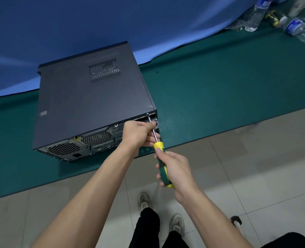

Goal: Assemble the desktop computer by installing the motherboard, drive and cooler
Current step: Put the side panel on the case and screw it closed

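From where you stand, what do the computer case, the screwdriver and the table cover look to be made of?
Computer case: apparently sheet metal with a matte dark grey coat, given its thin panel with punched vent holes.
Screwdriver: bright, shiny shaft, likely steel; yellow and green handle, probably plastic or rubber, gripped by the right hand.
Table cover: dull green mat, possibly rubber or vinyl; it cannot be told for certain.

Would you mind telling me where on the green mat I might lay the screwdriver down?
The widest bare patch of the green mat lies right of the computer case, between it and the water bottles. A narrower strip runs along the near edge, left of the left hand. The far right corner by the bottles is crowded.
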`<state>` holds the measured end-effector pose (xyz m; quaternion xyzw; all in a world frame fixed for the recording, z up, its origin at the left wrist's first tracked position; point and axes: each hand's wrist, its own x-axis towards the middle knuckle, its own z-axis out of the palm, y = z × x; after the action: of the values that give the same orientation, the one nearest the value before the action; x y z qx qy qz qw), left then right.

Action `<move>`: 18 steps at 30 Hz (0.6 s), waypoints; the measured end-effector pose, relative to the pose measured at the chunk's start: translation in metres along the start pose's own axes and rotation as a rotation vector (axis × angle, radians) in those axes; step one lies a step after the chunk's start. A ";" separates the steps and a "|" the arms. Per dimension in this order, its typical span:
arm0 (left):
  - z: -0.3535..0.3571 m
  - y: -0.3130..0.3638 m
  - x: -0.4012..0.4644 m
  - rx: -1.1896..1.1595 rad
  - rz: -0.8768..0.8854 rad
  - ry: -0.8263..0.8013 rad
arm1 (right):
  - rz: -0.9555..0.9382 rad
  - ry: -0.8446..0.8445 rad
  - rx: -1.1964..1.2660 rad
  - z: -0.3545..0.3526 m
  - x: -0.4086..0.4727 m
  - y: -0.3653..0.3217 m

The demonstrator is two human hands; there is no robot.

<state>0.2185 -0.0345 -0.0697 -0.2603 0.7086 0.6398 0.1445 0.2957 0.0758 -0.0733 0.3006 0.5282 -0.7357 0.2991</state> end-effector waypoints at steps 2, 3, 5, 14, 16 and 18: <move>0.001 0.000 0.000 -0.039 0.004 0.017 | 0.191 -0.217 0.375 0.000 -0.003 -0.007; 0.001 0.000 -0.001 -0.050 0.004 0.019 | 0.261 -0.306 0.494 -0.002 -0.004 -0.009; 0.000 0.002 -0.002 -0.046 0.000 0.011 | 0.225 -0.302 0.405 -0.004 -0.005 -0.009; 0.001 -0.006 -0.005 -0.055 -0.038 -0.072 | 0.229 -0.333 0.493 0.000 0.002 -0.003; 0.002 -0.008 -0.009 -0.039 -0.065 -0.161 | 0.266 -0.395 0.546 -0.007 -0.001 -0.007; 0.003 -0.007 -0.010 -0.009 -0.064 -0.180 | 0.151 -0.263 0.209 -0.007 0.000 -0.006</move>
<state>0.2309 -0.0304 -0.0706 -0.2246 0.6813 0.6587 0.2268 0.2923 0.0837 -0.0715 0.2703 0.3812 -0.7948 0.3872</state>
